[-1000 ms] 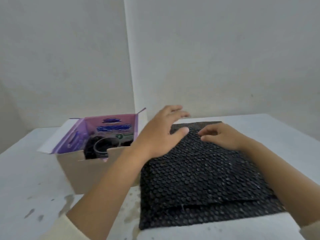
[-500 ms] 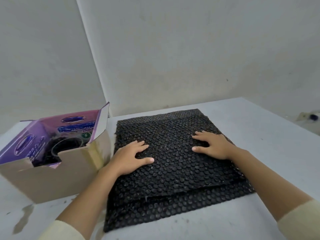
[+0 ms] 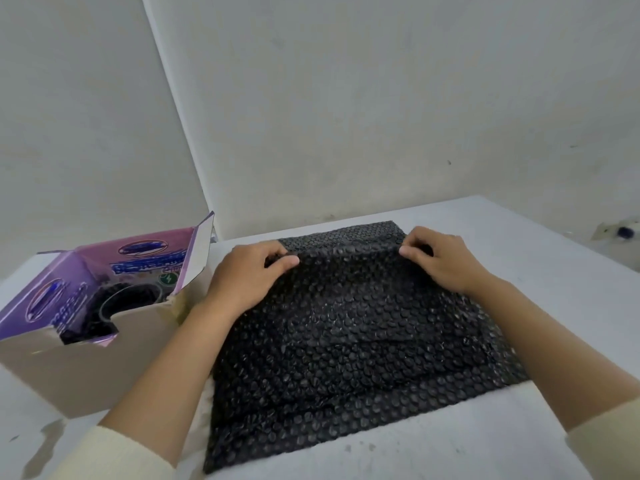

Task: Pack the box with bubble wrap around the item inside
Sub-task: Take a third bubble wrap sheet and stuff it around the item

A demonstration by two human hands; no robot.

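A folded stack of black bubble wrap (image 3: 346, 341) lies on the white table in front of me. My left hand (image 3: 249, 275) pinches the top sheet at its far left corner. My right hand (image 3: 440, 261) pinches the same sheet at its far right corner, and the far edge is lifted slightly off the stack. To the left stands an open cardboard box (image 3: 86, 362) with purple printed flaps. Inside it sits a dark round item (image 3: 128, 299), partly hidden by the box's front wall.
The white table (image 3: 519, 237) stands in a corner of plain white walls. Grey stains (image 3: 48, 441) mark the table's near left. A small object (image 3: 623, 232) lies beyond the table's right edge.
Both hands have moved from lying flat on the middle of the bubble wrap to its far edge, where they now pinch the top sheet's corners. The view has shifted a little.
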